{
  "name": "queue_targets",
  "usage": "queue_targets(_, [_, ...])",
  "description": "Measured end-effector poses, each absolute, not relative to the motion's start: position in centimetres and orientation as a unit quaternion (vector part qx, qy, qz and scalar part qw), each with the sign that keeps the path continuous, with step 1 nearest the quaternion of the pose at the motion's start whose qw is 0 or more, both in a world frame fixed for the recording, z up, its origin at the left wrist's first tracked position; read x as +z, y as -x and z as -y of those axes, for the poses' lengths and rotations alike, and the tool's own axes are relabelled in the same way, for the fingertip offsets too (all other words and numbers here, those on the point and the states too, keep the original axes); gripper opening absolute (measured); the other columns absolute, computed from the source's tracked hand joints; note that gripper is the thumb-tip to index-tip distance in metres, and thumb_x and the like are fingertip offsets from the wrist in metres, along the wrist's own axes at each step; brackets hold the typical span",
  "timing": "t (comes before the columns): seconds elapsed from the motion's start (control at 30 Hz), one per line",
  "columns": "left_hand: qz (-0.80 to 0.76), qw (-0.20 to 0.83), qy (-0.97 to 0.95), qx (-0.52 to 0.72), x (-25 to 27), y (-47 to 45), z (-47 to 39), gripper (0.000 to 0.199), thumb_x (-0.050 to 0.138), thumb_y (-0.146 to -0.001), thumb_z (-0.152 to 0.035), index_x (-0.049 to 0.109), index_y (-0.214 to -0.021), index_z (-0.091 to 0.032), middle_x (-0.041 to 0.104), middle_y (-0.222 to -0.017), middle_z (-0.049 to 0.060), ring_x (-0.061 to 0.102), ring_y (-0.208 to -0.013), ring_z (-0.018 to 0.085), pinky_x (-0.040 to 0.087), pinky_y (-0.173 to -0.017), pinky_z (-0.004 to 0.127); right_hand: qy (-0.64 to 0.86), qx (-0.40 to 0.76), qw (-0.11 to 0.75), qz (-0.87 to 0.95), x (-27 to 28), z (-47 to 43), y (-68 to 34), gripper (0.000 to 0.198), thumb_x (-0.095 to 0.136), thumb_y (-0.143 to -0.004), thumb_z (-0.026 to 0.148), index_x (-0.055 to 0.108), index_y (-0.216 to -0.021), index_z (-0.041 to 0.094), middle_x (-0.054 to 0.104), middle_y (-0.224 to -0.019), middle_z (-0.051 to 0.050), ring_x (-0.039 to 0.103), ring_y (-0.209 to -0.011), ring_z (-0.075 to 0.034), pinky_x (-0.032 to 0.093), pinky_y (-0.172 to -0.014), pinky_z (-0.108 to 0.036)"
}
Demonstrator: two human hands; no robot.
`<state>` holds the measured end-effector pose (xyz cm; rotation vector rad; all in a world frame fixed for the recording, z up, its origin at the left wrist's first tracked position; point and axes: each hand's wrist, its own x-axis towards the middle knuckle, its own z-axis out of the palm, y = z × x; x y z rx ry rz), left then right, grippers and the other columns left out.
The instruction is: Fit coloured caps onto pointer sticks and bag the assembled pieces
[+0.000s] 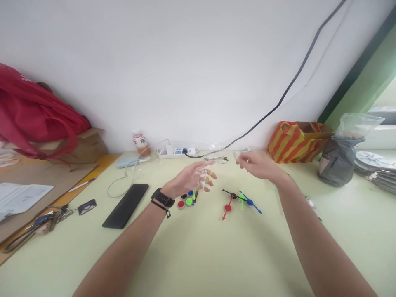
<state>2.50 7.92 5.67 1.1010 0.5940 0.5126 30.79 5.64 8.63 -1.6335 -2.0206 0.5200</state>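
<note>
My left hand (187,178), wearing a black watch, is turned palm up with its fingers partly curled around a clear plastic bag (201,178). Something thin and yellow (210,175) shows at that bag. To the right, my right hand (255,165) is raised over the table, its fingers closed together; what they hold, if anything, is too small to make out. Below and between the hands lie arrow-shaped spinners: a red spinner (227,208), a black spinner (234,196), a green spinner (242,200) and a blue spinner (250,202). Several small round discs (181,204) sit under my left hand.
A black slab-shaped object (126,206) lies left of my forearm. Along the wall stand a bottle (140,142), a power strip (173,152), eyeglasses (220,159) and a striped bag (297,144). A grey bag (337,159) is at right, a red backpack (37,113) at left.
</note>
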Motion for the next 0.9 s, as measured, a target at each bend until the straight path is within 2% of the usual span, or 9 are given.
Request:
queue_targets(0.07, [-0.319,0.798,-0.444,0.254,5.4,-2.6,-8.3,0.064,0.060,-0.088,-0.069,0.057,-0.131,-0.022,0.068,-0.107,0.012,0.066,-0.084,0.026,0.052,-0.077,0.041,0.565,0.228,0.146,0.779,7.1,-6.4,-31.2,0.011,0.065,-0.087,0.029,0.072,-0.086,0.021,0.076,-0.095,-0.007,0.067,-0.081,-0.021,0.048,-0.068,-0.029])
queue_targets(0.17, [-0.366,0.800,-0.395,0.266,4.8,-2.9,-8.7,0.058,0.063,-0.084,-0.071,0.059,-0.113,-0.022,0.068,-0.101,0.011,0.067,-0.080,0.026,0.053,-0.072,0.040,0.521,0.284,0.037,0.804,4.9,-7.1,-30.2,0.012,0.071,-0.082,0.030,0.075,-0.088,0.022,0.077,-0.098,-0.007,0.069,-0.080,-0.021,0.048,-0.066,-0.028])
queue_targets(0.3, [-0.368,0.776,-0.420,0.292,4.0,-3.1,-9.1,0.029,0.068,-0.088,-0.047,0.059,-0.094,-0.020,0.064,-0.092,0.006,0.061,-0.067,0.016,0.048,-0.059,0.028,0.517,0.300,0.000,0.802,2.9,-7.3,-27.8,0.012,0.074,-0.073,0.023,0.074,-0.085,0.021,0.077,-0.089,-0.006,0.069,-0.074,-0.021,0.045,-0.060,-0.026])
queue_targets(0.4, [-0.335,0.781,-0.443,0.285,3.9,-3.2,-9.1,0.021,0.071,-0.088,-0.035,0.062,-0.086,-0.017,0.057,-0.082,0.002,0.053,-0.061,0.011,0.043,-0.055,0.024,0.519,0.303,0.007,0.799,2.2,-7.4,-27.1,0.016,0.069,-0.068,0.012,0.073,-0.081,0.020,0.076,-0.080,-0.005,0.067,-0.067,-0.019,0.043,-0.056,-0.026])
queue_targets(0.53, [-0.341,0.756,-0.489,0.270,3.8,-3.4,-8.9,0.026,0.081,-0.084,-0.035,0.065,-0.092,-0.016,0.063,-0.089,0.004,0.058,-0.069,0.012,0.044,-0.061,0.024,0.529,0.292,0.054,0.795,2.6,-7.9,-28.1,0.029,0.064,-0.070,0.007,0.073,-0.095,0.019,0.077,-0.085,-0.005,0.068,-0.070,-0.019,0.044,-0.058,-0.025])
queue_targets(0.67, [-0.396,0.717,-0.516,0.251,2.8,-3.5,-8.8,0.044,0.081,-0.082,-0.053,0.061,-0.096,-0.016,0.072,-0.102,0.012,0.064,-0.076,0.015,0.046,-0.065,0.026,0.549,0.282,0.123,0.777,3.9,-8.3,-29.9,0.028,0.056,-0.082,0.010,0.069,-0.105,0.018,0.078,-0.091,-0.006,0.072,-0.076,-0.019,0.051,-0.065,-0.025])
queue_targets(0.73, [-0.413,0.700,-0.532,0.237,2.1,-3.5,-8.8,0.051,0.078,-0.082,-0.060,0.059,-0.100,-0.016,0.073,-0.102,0.013,0.066,-0.077,0.017,0.046,-0.062,0.025,0.568,0.285,0.191,0.748,4.7,-8.1,-30.8,0.025,0.054,-0.086,0.011,0.067,-0.106,0.018,0.078,-0.091,-0.007,0.073,-0.075,-0.018,0.052,-0.065,-0.025])
queue_targets(0.8, [-0.410,0.700,-0.539,0.226,1.5,-3.3,-8.8,0.056,0.077,-0.082,-0.061,0.058,-0.111,-0.018,0.071,-0.106,0.012,0.069,-0.082,0.019,0.048,-0.063,0.026,0.586,0.280,0.285,0.705,5.5,-7.8,-31.7,0.020,0.057,-0.088,0.015,0.066,-0.106,0.019,0.079,-0.090,-0.007,0.074,-0.074,-0.018,0.054,-0.064,-0.025])
queue_targets(0.9, [-0.385,0.705,-0.561,0.199,1.3,-3.1,-8.6,0.073,0.086,-0.078,-0.048,0.048,-0.137,-0.025,0.065,-0.113,0.011,0.070,-0.088,0.021,0.052,-0.068,0.029,0.591,0.248,0.424,0.640,6.5,-7.5,-32.5,0.012,0.064,-0.090,0.026,0.066,-0.098,0.019,0.079,-0.088,-0.008,0.075,-0.076,-0.019,0.058,-0.068,-0.028])
